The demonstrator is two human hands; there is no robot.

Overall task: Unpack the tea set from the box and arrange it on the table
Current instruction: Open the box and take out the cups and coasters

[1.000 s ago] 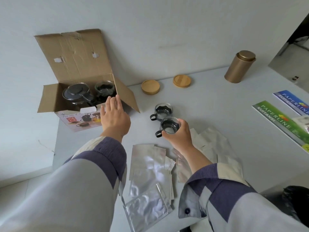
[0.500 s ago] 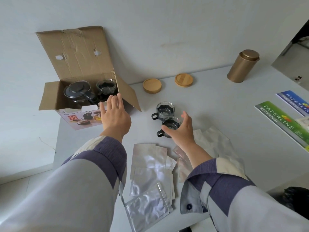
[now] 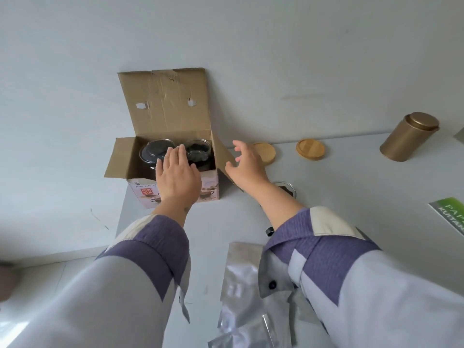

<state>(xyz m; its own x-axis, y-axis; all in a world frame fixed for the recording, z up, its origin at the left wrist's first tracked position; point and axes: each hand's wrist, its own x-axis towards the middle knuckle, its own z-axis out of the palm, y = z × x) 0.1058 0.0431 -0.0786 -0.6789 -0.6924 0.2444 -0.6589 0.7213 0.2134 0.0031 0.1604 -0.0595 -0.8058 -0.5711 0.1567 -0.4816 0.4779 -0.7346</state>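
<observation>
An open cardboard box [image 3: 165, 109] stands at the table's back left against the wall. Inside it are a glass teapot with a dark lid [image 3: 153, 150] and a glass cup [image 3: 198, 149]. My left hand [image 3: 177, 175] lies flat, fingers straight, over the box's front edge and touches the teapot's rim area. My right hand [image 3: 247, 165] hovers empty beside the box's right flap, fingers spread and loosely bent. A glass cup [image 3: 286, 188] stands on the table behind my right forearm; a second cup shows only its black handle [image 3: 269, 231].
Two round wooden coasters [image 3: 265, 151] [image 3: 310, 148] lie near the wall. A gold tin canister [image 3: 409, 136] stands at the back right. Silver foil pouches [image 3: 241, 295] lie near the front edge. A green paper pack [image 3: 452, 214] sits at the right edge.
My right hand has let go of the cup on the table and moved left and forward toward the box. My left hand has slid further over the box opening. The view has shifted right.
</observation>
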